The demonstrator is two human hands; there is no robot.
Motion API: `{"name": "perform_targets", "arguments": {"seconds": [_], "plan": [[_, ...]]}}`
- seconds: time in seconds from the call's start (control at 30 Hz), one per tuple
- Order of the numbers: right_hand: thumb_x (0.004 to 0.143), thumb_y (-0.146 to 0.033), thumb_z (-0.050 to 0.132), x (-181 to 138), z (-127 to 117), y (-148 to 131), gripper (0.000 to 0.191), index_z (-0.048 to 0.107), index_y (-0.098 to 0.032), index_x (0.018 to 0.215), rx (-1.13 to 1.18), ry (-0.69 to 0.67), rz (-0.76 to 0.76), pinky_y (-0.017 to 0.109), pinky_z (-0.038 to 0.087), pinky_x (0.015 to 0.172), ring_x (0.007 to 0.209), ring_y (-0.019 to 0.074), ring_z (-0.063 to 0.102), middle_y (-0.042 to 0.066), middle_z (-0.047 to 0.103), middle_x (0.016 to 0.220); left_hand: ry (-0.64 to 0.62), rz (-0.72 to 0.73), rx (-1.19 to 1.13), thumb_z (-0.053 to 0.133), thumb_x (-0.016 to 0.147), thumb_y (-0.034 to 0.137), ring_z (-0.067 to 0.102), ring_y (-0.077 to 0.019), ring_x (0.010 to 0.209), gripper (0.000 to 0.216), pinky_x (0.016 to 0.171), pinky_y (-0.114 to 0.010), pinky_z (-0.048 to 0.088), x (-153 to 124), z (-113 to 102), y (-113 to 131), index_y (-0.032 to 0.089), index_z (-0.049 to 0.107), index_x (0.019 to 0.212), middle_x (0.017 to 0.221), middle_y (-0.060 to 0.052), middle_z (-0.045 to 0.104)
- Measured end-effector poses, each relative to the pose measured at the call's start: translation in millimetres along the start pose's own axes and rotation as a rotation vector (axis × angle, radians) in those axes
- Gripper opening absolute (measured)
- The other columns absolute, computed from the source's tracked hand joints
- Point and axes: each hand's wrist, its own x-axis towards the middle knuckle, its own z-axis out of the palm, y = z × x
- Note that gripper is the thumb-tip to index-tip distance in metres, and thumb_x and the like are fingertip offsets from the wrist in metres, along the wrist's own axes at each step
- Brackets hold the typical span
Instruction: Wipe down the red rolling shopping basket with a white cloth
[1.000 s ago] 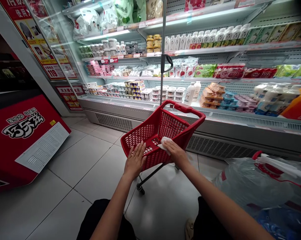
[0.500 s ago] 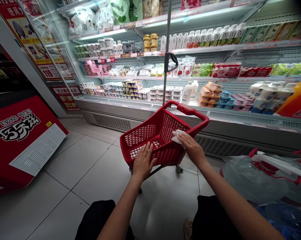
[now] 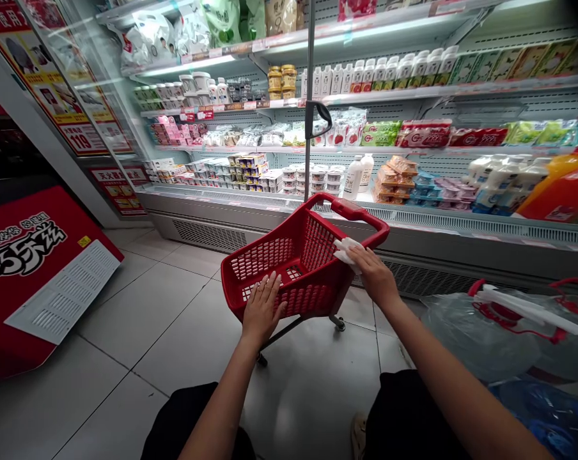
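A red plastic shopping cart with latticed walls stands on the tiled floor in front of me. My left hand lies with stretched fingers over the near rim of its basket, toward the left end. In my right hand is a crumpled white tissue, pressed on the near rim close to where the cart's handle begins. My fingertips and the tissue hide that bit of rim. The basket shows only its bare lattice floor inside.
A lit refrigerated case with yogurt cups and bottles runs behind the cart, its glass door handle upright above. On the left stands a red freezer box. Large clear water jugs crowd the right side.
My right hand has slid the tissue a little along the rim toward the handle. My left hand stays on the rim. The view has shifted slightly, moving the scene left.
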Motion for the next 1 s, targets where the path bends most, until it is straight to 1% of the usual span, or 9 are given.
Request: {"name": "perform_targets", "arguments": {"seconds": [0.1, 0.23, 0.3, 0.4, 0.57, 0.7, 0.8, 0.87, 1.0], "plan": [[0.091, 0.0, 0.041, -0.2, 14.4, -18.3, 0.064, 0.052, -0.019, 0.152, 0.019, 0.011, 0.018, 0.051, 0.038, 0.125, 0.145, 0.0256, 0.048, 0.008, 0.059, 0.15, -0.004, -0.028, 0.004, 0.042, 0.104, 0.048, 0.027, -0.0276, 0.157, 0.069, 0.128, -0.052, 0.025, 1.2, 2.0, 4.9, 0.025, 0.02, 0.166, 0.17, -0.004, 0.026], [0.094, -0.003, 0.045, -2.8, 47.9, -68.3, 0.056, 0.056, -0.017, 0.148, 0.076, -0.051, -0.082, 0.048, 0.042, 0.123, 0.144, 0.025, 0.05, 0.01, 0.06, 0.149, -0.023, -0.033, 0.001, 0.045, 0.103, 0.049, 0.027, -0.0284, 0.157, 0.067, 0.126, -0.052, 0.028, 1.2, 3.0, 10.3, 0.026, 0.027, 0.164, 0.17, -0.004, 0.028], [0.096, -0.005, 0.046, -2.3, 52.6, -77.8, 0.054, 0.057, -0.017, 0.147, 0.085, -0.078, -0.131, 0.047, 0.043, 0.122, 0.143, 0.0246, 0.051, 0.01, 0.06, 0.149, -0.025, -0.021, -0.004, 0.046, 0.103, 0.047, 0.027, -0.0277, 0.157, 0.065, 0.126, -0.051, 0.029, -0.1, 2.2, 9.5, 0.028, 0.029, 0.163, 0.17, -0.003, 0.029], [0.096, -0.005, 0.045, 2.1, 38.2, -57.4, 0.055, 0.056, -0.019, 0.148, 0.068, -0.113, -0.164, 0.047, 0.04, 0.124, 0.141, 0.0236, 0.053, 0.008, 0.06, 0.149, -0.019, 0.006, -0.017, 0.048, 0.103, 0.045, 0.029, -0.0265, 0.157, 0.066, 0.126, -0.049, 0.029, -2.6, 0.3, 6.1, 0.029, 0.027, 0.164, 0.169, -0.002, 0.031], [0.09, 0.001, 0.041, 7.0, 7.6, -3.2, 0.065, 0.053, -0.021, 0.151, 0.001, -0.043, -0.013, 0.05, 0.037, 0.126, 0.145, 0.0242, 0.049, 0.007, 0.058, 0.151, -0.006, 0.016, -0.028, 0.048, 0.102, 0.046, 0.028, -0.0259, 0.157, 0.069, 0.127, -0.047, 0.028, -5.8, -0.7, 6.9, 0.028, 0.025, 0.164, 0.17, -0.002, 0.029], [0.088, 0.002, 0.041, -2.0, 27.6, -32.5, 0.067, 0.052, -0.02, 0.151, 0.05, -0.022, 0.001, 0.05, 0.038, 0.125, 0.147, 0.0242, 0.046, 0.008, 0.058, 0.151, 0.015, -0.023, -0.01, 0.049, 0.102, 0.048, 0.028, -0.0273, 0.157, 0.069, 0.126, -0.048, 0.028, -6.7, 0.7, 14.1, 0.027, 0.026, 0.164, 0.17, -0.002, 0.028], [0.092, 0.0, 0.042, -8.7, 53.1, -76.5, 0.063, 0.051, -0.019, 0.152, 0.134, -0.073, -0.127, 0.047, 0.042, 0.123, 0.146, 0.0231, 0.047, 0.009, 0.058, 0.151, 0.009, -0.045, 0.015, 0.05, 0.101, 0.046, 0.027, -0.0273, 0.157, 0.069, 0.125, -0.048, 0.03, -7.4, -0.1, 16.1, 0.027, 0.028, 0.164, 0.17, -0.003, 0.029], [0.095, -0.002, 0.044, -8.6, 59.0, -89.3, 0.059, 0.051, -0.018, 0.152, 0.163, -0.124, -0.227, 0.046, 0.043, 0.122, 0.145, 0.0226, 0.049, 0.01, 0.056, 0.152, 0.001, -0.045, 0.028, 0.051, 0.101, 0.043, 0.027, -0.0265, 0.157, 0.069, 0.124, -0.047, 0.031, -8.4, -2.1, 14.8, 0.026, 0.028, 0.163, 0.169, -0.004, 0.03], [0.097, -0.003, 0.043, -0.4, 34.6, -51.0, 0.057, 0.052, -0.021, 0.151, 0.102, -0.152, -0.244, 0.047, 0.04, 0.124, 0.142, 0.022, 0.052, 0.008, 0.058, 0.151, -0.002, -0.038, 0.035, 0.049, 0.102, 0.041, 0.026, -0.0246, 0.158, 0.066, 0.124, -0.045, 0.031, -10.7, -7.3, 11.4, 0.026, 0.028, 0.163, 0.17, -0.003, 0.029]]}}
